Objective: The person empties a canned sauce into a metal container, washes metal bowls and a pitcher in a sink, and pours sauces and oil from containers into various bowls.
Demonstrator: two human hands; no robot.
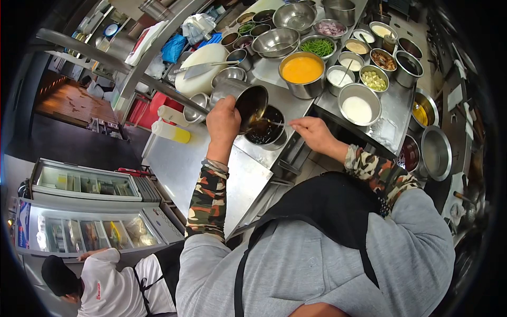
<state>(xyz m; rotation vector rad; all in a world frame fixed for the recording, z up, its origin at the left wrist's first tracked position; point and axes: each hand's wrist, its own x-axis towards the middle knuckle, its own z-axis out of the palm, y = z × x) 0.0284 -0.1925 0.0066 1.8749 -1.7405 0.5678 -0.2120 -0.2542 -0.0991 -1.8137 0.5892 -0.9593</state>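
So, we've got the counter (200, 161), and near its front edge our pot (226, 90) is tilted over a tub (279, 141) of dark sauce. Our left hand (223, 120) has its fingers clamped on the pot; our right hand (317, 136) has its own pinched on a spoon (275, 123) at the pot's mouth.

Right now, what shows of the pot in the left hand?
The pot looks like silvery metal, round-mouthed and deep, its inside dark with brown residue. The left hand holds it tilted over the edge of a metal container of dark liquid. A utensil in the right hand reaches its mouth; contact is unclear.
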